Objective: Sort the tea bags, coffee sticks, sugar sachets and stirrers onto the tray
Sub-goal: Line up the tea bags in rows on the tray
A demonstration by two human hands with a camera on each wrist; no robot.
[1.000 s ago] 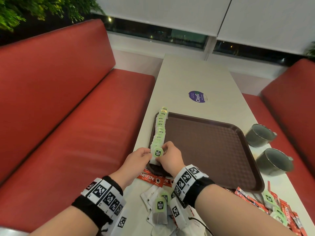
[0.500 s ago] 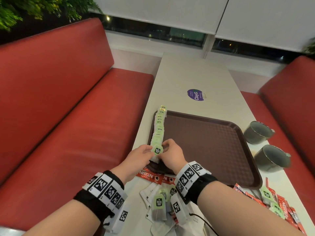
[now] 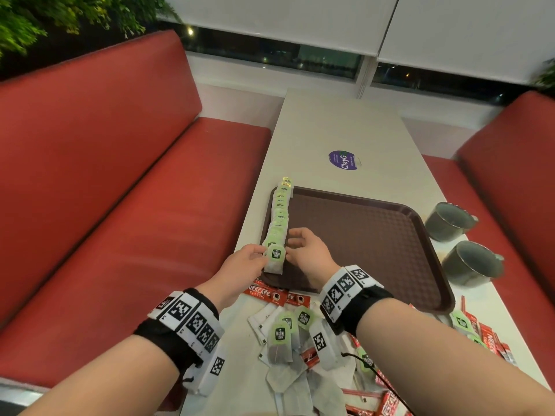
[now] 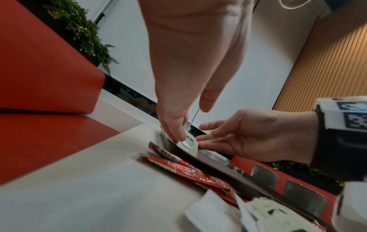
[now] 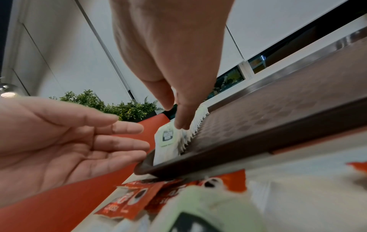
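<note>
A brown tray (image 3: 360, 235) lies on the white table, with a row of green-tagged tea bags (image 3: 280, 211) standing along its left edge. The front tea bag (image 3: 274, 259) (image 4: 189, 142) (image 5: 166, 138) leans at the tray's near left corner. My left hand (image 3: 261, 253) (image 4: 178, 138) touches its left side with straight fingers. On the other side, my right hand (image 3: 292, 246) (image 5: 179, 124) has relaxed fingers, with its fingertips on top of the row just behind that bag. Neither hand holds anything.
Loose tea bags (image 3: 282, 340) and red Nescafe sticks (image 3: 264, 292) lie on the table between my wrists; more (image 3: 486, 334) lie at the right. Two grey cups (image 3: 447, 220) (image 3: 471, 262) stand right of the tray. Red benches (image 3: 120, 205) flank the table.
Both hands were pinching the front tea bag against the row. Now the fingers have let go and spread, and the right hand has drawn slightly away.
</note>
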